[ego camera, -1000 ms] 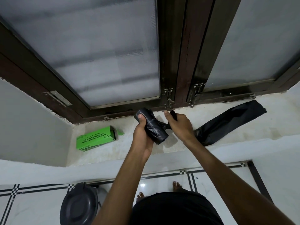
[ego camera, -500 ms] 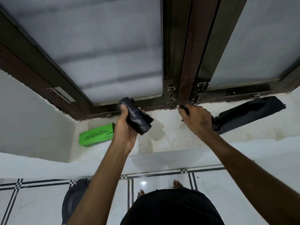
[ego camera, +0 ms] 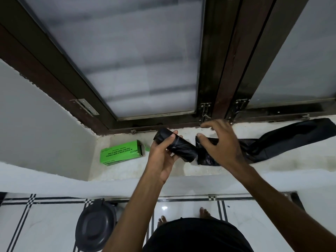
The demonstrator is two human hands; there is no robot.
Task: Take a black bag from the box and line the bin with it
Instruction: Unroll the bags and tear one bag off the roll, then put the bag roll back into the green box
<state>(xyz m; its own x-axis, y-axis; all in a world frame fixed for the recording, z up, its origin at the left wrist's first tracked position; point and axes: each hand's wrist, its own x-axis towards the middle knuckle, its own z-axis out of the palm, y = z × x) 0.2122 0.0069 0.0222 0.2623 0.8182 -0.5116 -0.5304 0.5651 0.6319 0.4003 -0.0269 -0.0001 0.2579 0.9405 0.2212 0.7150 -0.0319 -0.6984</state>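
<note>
Roll of black bags out of green box, gripped in left hand. Right hand, fingers spread, over unrolled black bag trailing to 3 o'clock on sill. Bag not yet separated. Bin at 7 o'clock, lid shut, unlined.

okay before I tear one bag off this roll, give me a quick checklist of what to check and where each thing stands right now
1. Roll of black bags gripped by the left hand: ok.
2. Right hand has hold of the unrolled bag: cannot tell, the fingers are spread above it.
3. Bag free of the roll: not ok, they appear joined.
4. Unrolled length lying flat on the ledge: ok.
5. Green box out of the way, left of the hands: ok.
6. Bin within reach on the floor: ok; lid appears closed.
</note>
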